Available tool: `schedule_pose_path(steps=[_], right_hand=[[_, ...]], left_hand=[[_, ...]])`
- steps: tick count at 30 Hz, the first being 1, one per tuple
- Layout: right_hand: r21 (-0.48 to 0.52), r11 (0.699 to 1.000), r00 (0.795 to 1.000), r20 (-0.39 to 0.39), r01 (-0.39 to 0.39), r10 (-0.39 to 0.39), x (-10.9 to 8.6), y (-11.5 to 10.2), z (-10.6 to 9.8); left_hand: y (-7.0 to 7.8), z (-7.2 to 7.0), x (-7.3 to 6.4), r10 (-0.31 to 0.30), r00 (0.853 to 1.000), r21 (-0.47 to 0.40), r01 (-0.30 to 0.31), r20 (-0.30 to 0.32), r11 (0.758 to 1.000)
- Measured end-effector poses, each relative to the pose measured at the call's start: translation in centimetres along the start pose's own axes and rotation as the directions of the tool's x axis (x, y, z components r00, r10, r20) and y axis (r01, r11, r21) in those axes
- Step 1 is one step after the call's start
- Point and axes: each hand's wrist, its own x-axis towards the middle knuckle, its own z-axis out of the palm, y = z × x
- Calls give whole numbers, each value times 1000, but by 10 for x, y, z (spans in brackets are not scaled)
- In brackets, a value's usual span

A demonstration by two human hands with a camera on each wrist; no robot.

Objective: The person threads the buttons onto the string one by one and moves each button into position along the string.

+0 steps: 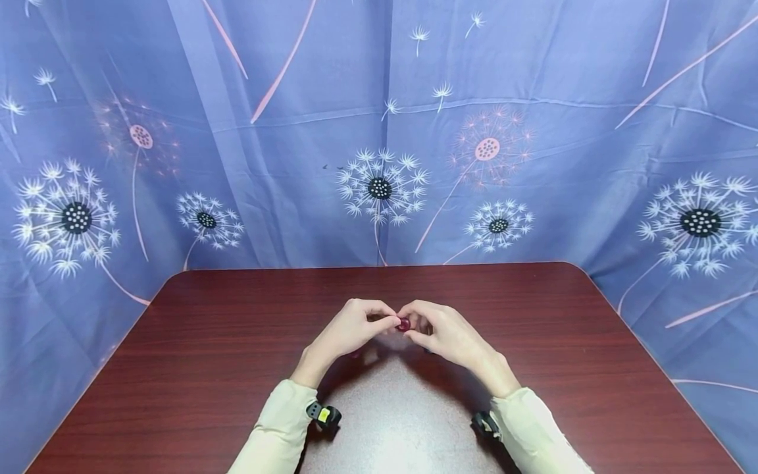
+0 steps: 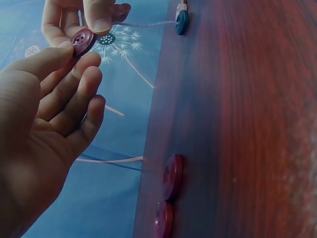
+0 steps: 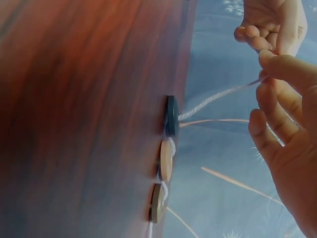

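Observation:
A dark red button (image 1: 404,324) is held up between the two hands above the table. My left hand (image 1: 351,329) pinches it by the edge between thumb and forefinger; its holes show in the left wrist view on the button (image 2: 83,42). My right hand (image 1: 451,334) pinches a white cord (image 3: 213,100) close beside that button. Whether the cord's tip is in a hole is hidden by the fingers. From the right hand the cord runs down to a black button (image 3: 172,115), then a tan button (image 3: 166,160) and a brown button (image 3: 157,203) strung along it.
Two more dark red buttons, one (image 2: 172,177) and another (image 2: 163,219), lie on the table on the left hand's side. The brown wooden table (image 1: 207,368) ends at a blue dandelion-print curtain (image 1: 296,197). Each wrist wears a small black camera (image 1: 324,416).

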Motion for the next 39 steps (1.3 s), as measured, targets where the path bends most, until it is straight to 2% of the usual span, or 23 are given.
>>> schedule_pose_path(steps=[7,14,18,25,30,39], right_hand=[[-29,1000,1000,16,-6,6,-1,1,0],[2,1000,998,61,-4,4,-2,2,1],[29,1000,997,76,-8,6,-2,4,1],[36,999,992,128,-22,17,-3,5,0],[12,1000,992,128,-14,13,-4,7,-1],[21,998,978,204,-53,48,-3,12,-3]], left_hand=[[-1,-4,-1,-1,1000,75,1,-1,997],[-1,-11,-5,-55,995,46,51,86,998],[0,-14,-6,-70,991,40,66,116,997],[-1,-18,-7,-42,990,76,32,137,997],[-1,-20,-8,-33,989,91,21,143,996],[-4,-20,-8,-58,985,115,40,163,993]])
